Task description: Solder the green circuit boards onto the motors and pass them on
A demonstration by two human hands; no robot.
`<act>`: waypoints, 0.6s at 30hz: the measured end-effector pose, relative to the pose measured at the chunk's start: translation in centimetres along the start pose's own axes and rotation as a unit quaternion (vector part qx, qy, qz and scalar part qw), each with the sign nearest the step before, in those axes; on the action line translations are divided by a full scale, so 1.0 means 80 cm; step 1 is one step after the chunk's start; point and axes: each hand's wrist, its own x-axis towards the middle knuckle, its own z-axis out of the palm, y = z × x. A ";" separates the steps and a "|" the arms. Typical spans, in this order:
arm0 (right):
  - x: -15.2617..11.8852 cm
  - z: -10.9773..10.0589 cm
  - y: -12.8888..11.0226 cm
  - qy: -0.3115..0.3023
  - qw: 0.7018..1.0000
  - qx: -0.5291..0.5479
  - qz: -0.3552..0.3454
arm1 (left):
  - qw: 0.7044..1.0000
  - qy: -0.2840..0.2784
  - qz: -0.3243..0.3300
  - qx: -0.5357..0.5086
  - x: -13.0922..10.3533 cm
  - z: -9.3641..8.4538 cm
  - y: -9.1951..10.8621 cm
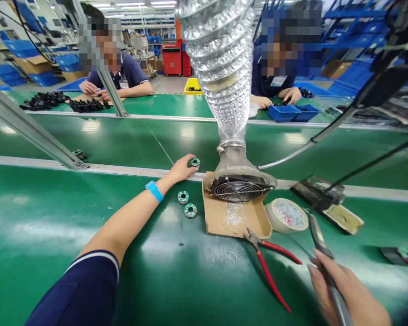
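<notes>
My left hand stretches out to the strip behind the green bench, fingers closed around a small round motor stator with a green circuit board on top. Two similar stators, a nearer one and a farther one, lie on the bench below my left wrist. My right hand, at the lower right, grips a soldering iron by its grey handle; its front part is blurred. Just left of that hand lie red-handled cutting pliers, jaws resting at the cardboard tray's edge.
A fume extractor hood on a foil duct hangs over the tray. Right of it stand a tape roll and an iron stand with a sponge. Another stator lies far right. Two people work across the bench beside blue bins.
</notes>
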 end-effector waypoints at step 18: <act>-0.010 0.002 -0.154 -0.072 0.927 0.369 -0.013 | 0.971 -0.198 0.046 -0.124 -0.288 0.025 0.139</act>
